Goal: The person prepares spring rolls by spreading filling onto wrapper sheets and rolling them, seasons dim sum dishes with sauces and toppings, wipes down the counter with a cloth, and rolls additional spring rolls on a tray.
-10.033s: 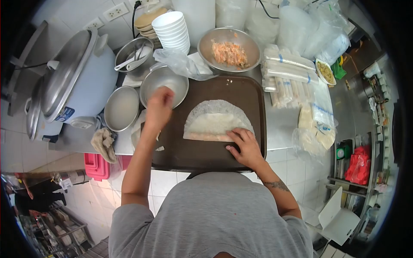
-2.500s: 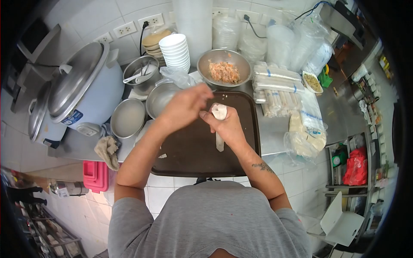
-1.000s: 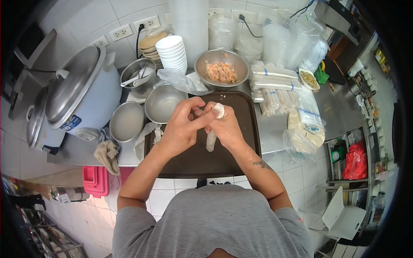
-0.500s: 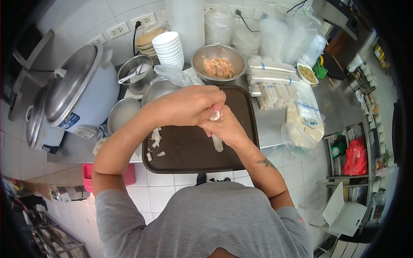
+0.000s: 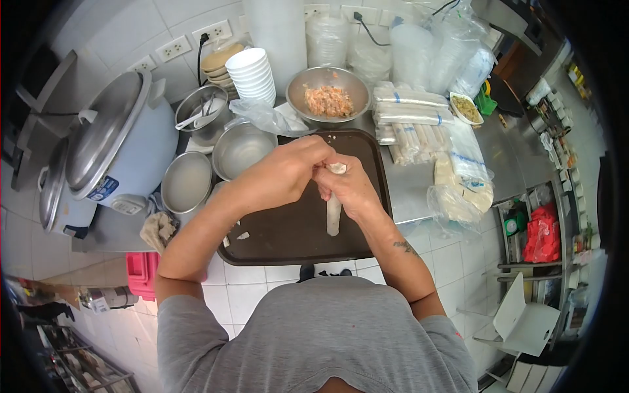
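My right hand [image 5: 354, 188] is wrapped round a long pale roll [image 5: 333, 216], which looks like an uncooked spring roll. The roll's lower end points down toward me, and its whitish upper end shows above the fist. My left hand [image 5: 304, 160] is closed with its fingertips pressed together at that upper end, against my right hand; its grip is partly hidden. Both hands are over a dark brown tray [image 5: 295, 252]. Small white scraps [image 5: 243, 236] lie on the tray's left side.
Behind the tray stands a metal bowl [image 5: 363, 108] of orange-and-white filling. Plastic-wrapped rolls [image 5: 413, 118] are stacked at right, near a small dish [image 5: 466, 110]. To the left are metal bowls [image 5: 187, 180], white cups [image 5: 252, 75] and a large rice cooker [image 5: 137, 147].
My left hand has turned and lowered slightly, its forearm shifting right and uncovering a metal bowl. My right hand keeps the roll, now slightly further right and more upright.
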